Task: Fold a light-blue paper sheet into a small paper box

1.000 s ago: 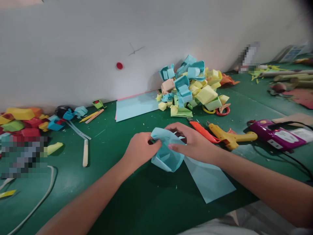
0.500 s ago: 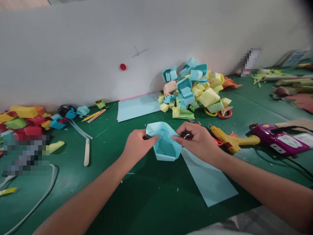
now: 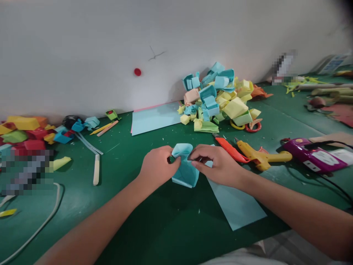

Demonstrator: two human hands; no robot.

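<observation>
Between my hands is a folded light-blue paper box (image 3: 185, 173), its opening facing me and its upper flap bent over. My left hand (image 3: 160, 163) pinches its left wall between thumb and fingers. On the opposite side, my right hand (image 3: 213, 162) grips the right wall with thumb and fingertips; parts of the fingers are hidden. Under my right forearm lies a flat light-blue paper sheet (image 3: 234, 206). Just beyond that hand rests an orange utility knife (image 3: 230, 148), beside a yellow glue gun (image 3: 261, 156).
Folded blue and yellow paper pieces (image 3: 220, 99) are heaped by the wall, with scissors (image 3: 253, 127) in front. Blue sheets (image 3: 157, 117) lie left of them. A purple power strip (image 3: 311, 154) with a cable sits right. Colourful paper boxes (image 3: 24, 134) and a wooden stick (image 3: 96, 169) are left.
The paper box has been squeezed narrower, and my hands have come closer together around it. The orange knife, mostly covered before, now shows beyond my right hand.
</observation>
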